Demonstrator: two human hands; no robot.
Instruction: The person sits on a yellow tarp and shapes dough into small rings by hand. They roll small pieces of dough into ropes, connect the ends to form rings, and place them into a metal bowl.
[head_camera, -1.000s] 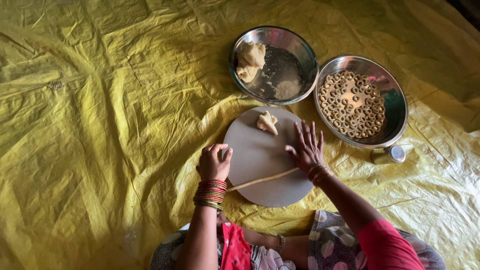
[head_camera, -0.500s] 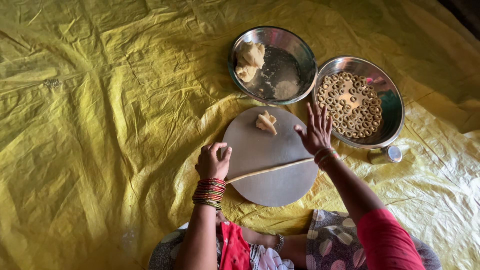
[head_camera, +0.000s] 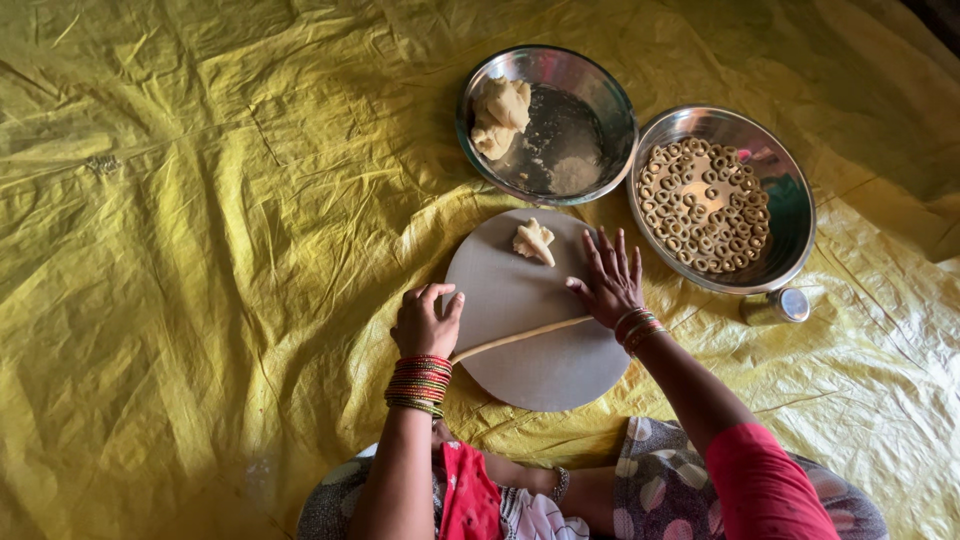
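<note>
We judge step: rolling thin pale dough rope (head_camera: 520, 338) across round grey board (head_camera: 535, 310). Left hand (head_camera: 425, 320) curled at rope's 8 o'clock end, right hand (head_camera: 610, 280) flat, fingers spread, on 2 o'clock end. Next calls for even palm pressure.

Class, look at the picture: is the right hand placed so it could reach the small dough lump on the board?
Probably yes. The right hand lies flat on the board, just beside the dough lump, with only bare board between them; the dough rope lies nearer the person.
</note>
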